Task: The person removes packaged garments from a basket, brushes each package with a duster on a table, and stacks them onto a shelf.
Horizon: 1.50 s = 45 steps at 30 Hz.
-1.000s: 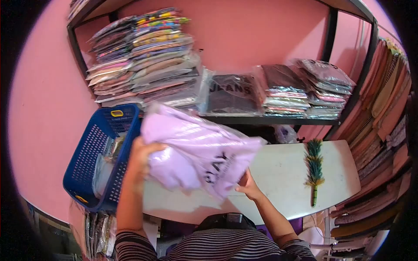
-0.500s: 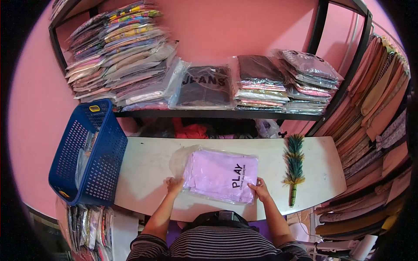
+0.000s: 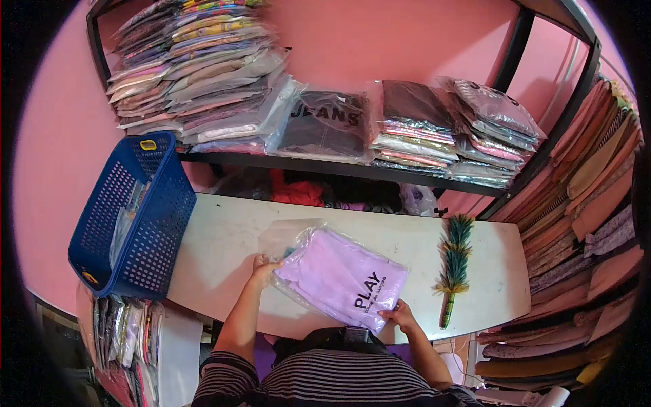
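A folded lilac garment with black "PLAY" lettering lies inside a clear plastic bag, tilted over the near part of the white table. My left hand pinches the bag's left edge, where the plastic extends loosely beyond the cloth. At the lower right corner, just below the lettering, my right hand grips the bag with its thumb on top. A small teal patch shows beside the upper left of the garment. Right of the bag, a feather duster with green and yellow feathers rests on the table.
A blue perforated basket holding bagged items stands at the left. Behind the table, a black-framed shelf carries stacks of bagged clothes and a "JEANS" package. Hanging clothes line the right; more packages stand lower left.
The bagged garment has turned clockwise, its left side moving away and its right corner coming nearer to me. My left hand moved up and left, my right hand down. The view tilted slightly.
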Motion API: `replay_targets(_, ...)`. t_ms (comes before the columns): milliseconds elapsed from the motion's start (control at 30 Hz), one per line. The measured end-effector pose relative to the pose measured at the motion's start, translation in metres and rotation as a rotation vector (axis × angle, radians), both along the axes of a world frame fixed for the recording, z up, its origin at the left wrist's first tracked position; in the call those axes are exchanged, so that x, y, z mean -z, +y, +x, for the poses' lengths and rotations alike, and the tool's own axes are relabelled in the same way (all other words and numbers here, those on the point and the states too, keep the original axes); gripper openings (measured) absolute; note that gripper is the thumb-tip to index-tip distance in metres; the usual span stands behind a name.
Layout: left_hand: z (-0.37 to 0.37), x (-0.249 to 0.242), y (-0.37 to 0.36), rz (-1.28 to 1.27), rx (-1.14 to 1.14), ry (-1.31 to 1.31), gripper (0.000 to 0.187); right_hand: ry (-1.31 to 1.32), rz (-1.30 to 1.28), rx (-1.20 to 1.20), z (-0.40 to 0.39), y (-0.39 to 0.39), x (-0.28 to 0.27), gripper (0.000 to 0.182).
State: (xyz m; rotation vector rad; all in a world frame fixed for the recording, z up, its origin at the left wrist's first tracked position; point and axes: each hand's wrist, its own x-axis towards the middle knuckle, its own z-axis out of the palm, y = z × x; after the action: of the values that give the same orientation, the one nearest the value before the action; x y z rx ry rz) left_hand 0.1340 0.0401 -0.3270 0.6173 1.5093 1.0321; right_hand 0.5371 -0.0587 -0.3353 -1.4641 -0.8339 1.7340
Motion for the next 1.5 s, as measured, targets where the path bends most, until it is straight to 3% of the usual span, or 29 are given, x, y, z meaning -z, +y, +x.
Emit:
replay_targets(33, 0.003, -0.003, 0.005, 0.001, 0.005, -0.002, 0.056, -0.005, 0.011, 0.05, 0.001, -0.001, 0.0, 0.051)
replay_targets(67, 0.007, -0.005, 0.014, 0.178, -0.1, 0.019, 0.056, -0.01, 0.01, 0.054, 0.001, -0.002, 0.0, 0.051)
replay_targets(167, 0.008, -0.009, 0.053, 0.523, -0.376, 0.13, 0.06, -0.105, 0.103, -0.166, 0.007, 0.003, 0.007, 0.041)
replay_targets(200, 0.012, -0.022, 0.056, 0.517, -0.383, 0.124, 0.06, -0.519, 0.24, -0.307, 0.018, 0.009, 0.011, 0.038)
replay_targets(233, 0.021, -0.046, 0.053, 0.539, -0.499, 0.612, 0.054, -0.932, 0.379, -0.445, 0.028, 0.015, 0.011, 0.036)
replay_targets(267, 0.031, -0.059, 0.05, 0.535, -0.598, 1.107, 0.047, -0.986, 0.377, -0.245, 0.038, 0.017, -0.005, 0.037)
replay_targets(300, 0.044, -0.056, 0.043, 0.609, -0.482, 1.104, 0.048, -1.132, 0.595, 0.109, 0.051, 0.017, -0.001, 0.04)
replay_targets(333, 0.061, -0.048, 0.03, 0.683, -0.365, 1.099, 0.049, -1.279, 0.683, 0.295, 0.059, 0.015, -0.025, 0.05)
replay_targets(367, 0.085, -0.028, 0.01, 0.683, -0.213, 1.338, 0.052, -1.497, 0.625, 0.394, 0.073, 0.013, -0.025, 0.056)
replay_targets(400, 0.104, -0.036, -0.021, 0.813, 0.124, 0.966, 0.056, -1.711, 0.555, 0.498, 0.086, 0.007, -0.023, 0.063)
replay_targets(433, 0.124, -0.03, -0.042, 0.991, 0.366, 0.959, 0.059, -1.657, 0.381, 0.52, 0.096, -0.001, -0.022, 0.068)
replay_targets(467, 0.139, -0.048, -0.069, 0.81, 0.753, 0.778, 0.071, -1.619, 0.207, 0.5, 0.103, -0.008, -0.014, 0.064)
replay_targets(533, 0.162, 0.013, -0.091, 0.929, 1.105, 0.988, 0.091, -1.58, 0.031, 0.474, 0.12, -0.018, 0.013, 0.061)
replay_targets(567, 0.165, 0.005, -0.09, 0.925, 1.105, 0.98, 0.091, -1.541, 0.073, 0.384, 0.131, -0.019, 0.026, 0.054)
replay_targets(633, 0.167, -0.024, -0.08, 0.618, 1.261, 1.171, 0.094, -1.507, 0.114, 0.285, 0.145, -0.016, 0.045, 0.048)
replay_targets(733, 0.15, -0.029, -0.07, 0.667, 1.346, 1.191, 0.097, -1.184, 0.269, 0.392, 0.151, -0.008, 0.046, 0.029)
replay_targets(767, 0.141, -0.035, -0.067, 0.671, 1.438, 1.229, 0.098, -1.184, 0.269, 0.388, 0.144, -0.004, 0.039, 0.029)
replay_targets(867, 0.098, -0.043, -0.058, 0.702, 1.589, 1.256, 0.097, -0.822, 0.276, 0.399, 0.104, 0.004, 0.004, 0.025)
replay_targets(900, 0.083, -0.043, -0.057, 0.719, 1.694, 1.296, 0.096, -0.859, 0.499, 0.329, 0.089, 0.004, 0.005, 0.021)
replay_targets(933, 0.07, -0.046, -0.063, 0.722, 1.693, 1.298, 0.096, -0.921, 0.596, 0.222, 0.07, 0.002, -0.004, 0.026)
replay_targets(1000, 0.048, -0.054, -0.081, 0.731, 1.631, 1.339, 0.087, -0.981, 0.394, -0.206, 0.027, -0.005, -0.046, 0.034)
replay_targets(1033, 0.046, -0.033, -0.093, 0.732, 1.629, 1.343, 0.087, -1.055, 0.587, -0.361, 0.021, -0.009, -0.022, 0.039)
replay_targets(1100, 0.044, 0.025, -0.125, 0.467, 1.055, 1.217, 0.078, -1.104, 0.727, -0.696, -0.014, -0.008, -0.028, 0.04)
replay_targets(1167, 0.049, 0.029, -0.145, 0.502, 0.976, 1.284, 0.075, -1.202, 0.758, -0.735, -0.02, 0.007, -0.01, 0.04)
replay_targets(1233, 0.056, 0.022, -0.149, 0.508, 0.844, 1.268, 0.068, -1.437, 0.507, -0.589, -0.013, 0.049, -0.008, 0.042)
replay_targets(1300, 0.058, 0.016, -0.148, 0.471, 0.837, 1.229, 0.066, -1.433, 0.309, -0.343, -0.005, 0.086, -0.02, 0.042)
replay_targets(1333, 0.059, 0.015, -0.151, 0.467, 0.84, 1.227, 0.066, -1.432, 0.305, -0.347, -0.006, 0.086, -0.028, 0.042)
replay_targets(1400, 0.054, 0.01, -0.148, 0.46, 0.668, 0.956, 0.061, -1.393, 0.404, -0.302, -0.012, 0.089, -0.044, 0.044)
replay_targets(1500, 0.049, 0.018, -0.156, 0.465, 0.611, 1.016, 0.057, -1.248, 0.661, -0.716, -0.018, 0.044, -0.037, 0.045)
